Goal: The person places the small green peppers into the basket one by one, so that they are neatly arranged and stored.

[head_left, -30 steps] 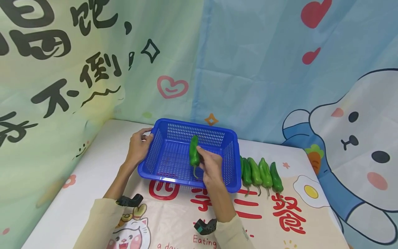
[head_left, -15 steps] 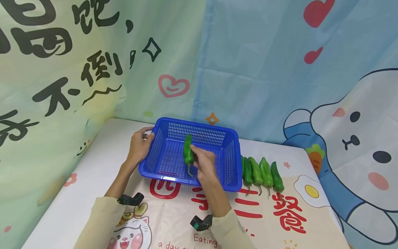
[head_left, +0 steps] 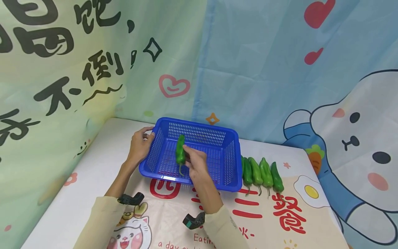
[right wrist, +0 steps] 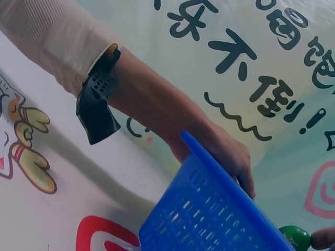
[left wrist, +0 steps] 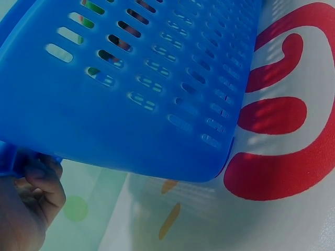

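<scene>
A blue plastic basket [head_left: 230, 159] with slotted walls stands on the table. My left hand [head_left: 140, 143] grips its left rim; in the left wrist view the curled fingers [left wrist: 44, 183] show at the rim. Over the left half of the basket, my right hand [head_left: 196, 160] pinches a green pepper [head_left: 180, 150] between thumb and fingers, its stem pointing toward me. Only the pepper's rounded end shows past the rim in the right wrist view. Several more green peppers [head_left: 255, 171] lie side by side in a row just right of the basket.
A printed cloth [head_left: 280, 224] with red lettering covers the table. Behind the basket hangs a blue and green printed curtain [head_left: 248, 69], close to the table's back edge. Each wrist carries a small black camera [head_left: 194, 220].
My right hand has moved left across the basket with the green pepper in its pinch. My left hand stays on the rim, and the row of peppers has not moved.
</scene>
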`<state>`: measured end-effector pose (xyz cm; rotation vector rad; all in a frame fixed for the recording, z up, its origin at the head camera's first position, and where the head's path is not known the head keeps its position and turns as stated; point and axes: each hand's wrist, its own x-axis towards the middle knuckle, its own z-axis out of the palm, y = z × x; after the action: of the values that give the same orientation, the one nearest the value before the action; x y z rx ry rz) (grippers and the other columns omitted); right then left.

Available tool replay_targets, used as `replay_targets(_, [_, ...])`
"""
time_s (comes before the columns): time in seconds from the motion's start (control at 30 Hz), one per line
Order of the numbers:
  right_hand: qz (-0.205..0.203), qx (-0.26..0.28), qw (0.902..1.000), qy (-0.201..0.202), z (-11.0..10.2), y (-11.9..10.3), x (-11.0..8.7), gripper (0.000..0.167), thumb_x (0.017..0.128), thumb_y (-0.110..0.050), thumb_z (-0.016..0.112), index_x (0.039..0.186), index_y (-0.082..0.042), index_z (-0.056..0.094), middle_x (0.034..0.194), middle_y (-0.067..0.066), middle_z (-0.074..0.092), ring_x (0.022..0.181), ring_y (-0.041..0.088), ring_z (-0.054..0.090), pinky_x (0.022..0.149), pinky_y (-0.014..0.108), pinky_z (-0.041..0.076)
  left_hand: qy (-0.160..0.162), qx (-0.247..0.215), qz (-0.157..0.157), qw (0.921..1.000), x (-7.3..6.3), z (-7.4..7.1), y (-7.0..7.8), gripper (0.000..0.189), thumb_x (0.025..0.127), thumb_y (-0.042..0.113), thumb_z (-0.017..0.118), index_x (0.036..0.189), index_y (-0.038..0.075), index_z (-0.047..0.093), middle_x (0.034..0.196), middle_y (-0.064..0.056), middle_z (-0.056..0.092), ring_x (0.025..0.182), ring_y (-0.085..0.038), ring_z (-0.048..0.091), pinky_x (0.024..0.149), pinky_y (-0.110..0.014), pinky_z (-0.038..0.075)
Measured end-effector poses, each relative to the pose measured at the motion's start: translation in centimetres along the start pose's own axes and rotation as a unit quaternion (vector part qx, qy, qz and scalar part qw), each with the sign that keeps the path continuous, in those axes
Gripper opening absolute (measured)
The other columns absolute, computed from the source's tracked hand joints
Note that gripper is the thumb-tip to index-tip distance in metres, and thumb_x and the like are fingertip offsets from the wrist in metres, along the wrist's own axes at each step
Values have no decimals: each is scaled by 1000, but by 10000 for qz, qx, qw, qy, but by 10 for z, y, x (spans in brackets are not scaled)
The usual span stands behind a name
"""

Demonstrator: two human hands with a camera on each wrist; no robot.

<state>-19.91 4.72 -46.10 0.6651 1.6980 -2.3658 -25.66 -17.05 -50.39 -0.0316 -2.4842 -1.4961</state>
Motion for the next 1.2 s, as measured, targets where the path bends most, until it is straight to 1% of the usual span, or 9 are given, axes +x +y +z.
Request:
replay_targets(0.23, [143,110,9998,-3,11,3,3,35,103,-12,74,129,11,72,126,26,78,88,17,76,102,43,63,27,10,28,10000,1,-1,0,38,111,15,59,144,-2,67,92,-25,76,63,-12,65,56,-23,48])
replay_targets(0.37, [183,192,9996,-86,17,7,6,33,104,-9,73,129,12,71,122,26,79,84,16,75,100,44,63,36,21,30,10000,1,-1,0,38,110,15,60,144,-2,67,93,-25,77,65,-11,66,58,-23,49])
replay_targets(0.5, [211,273,9993,-108,21,11,8,31,105,-7,72,127,15,71,114,24,81,81,16,75,100,46,63,22,15,23,10000,1,-1,0,38,110,15,60,144,-2,67,93,-25,77,64,-11,65,58,-23,48])
replay_targets(0.7, [416,305,9986,-136,28,15,10,30,104,-4,71,128,15,71,107,21,81,85,19,76,102,48,62,22,-14,28,10000,1,-2,-1,38,110,15,60,144,-2,67,93,-25,77,63,-10,64,58,-23,48])
replay_targets(0.83, [473,253,9985,-125,36,17,11,30,103,-2,71,127,15,71,111,25,81,87,21,77,103,49,61,31,-37,52,10000,1,-2,-1,38,111,15,60,144,-2,67,93,-25,76,64,-11,65,59,-22,48])
replay_targets(0.97, [470,130,9988,-79,43,19,13,28,101,-1,73,123,15,73,118,27,80,84,20,77,101,48,62,31,-29,62,10000,1,-2,-1,38,111,15,60,144,-1,67,93,-25,77,65,-13,67,59,-22,48])
replay_targets(1.07, [501,92,9987,-44,47,21,16,27,101,0,73,123,16,73,119,28,79,83,21,78,101,48,63,12,-55,56,10000,1,-2,-1,38,111,15,59,144,-2,66,93,-26,77,67,-17,69,59,-21,49])
replay_targets(1.2, [603,16,9982,15,51,24,20,29,100,0,73,124,16,72,124,30,77,89,24,80,102,49,62,-32,-112,35,9999,0,-2,-1,39,111,16,59,145,-2,66,95,-27,77,71,-23,73,60,-21,51])
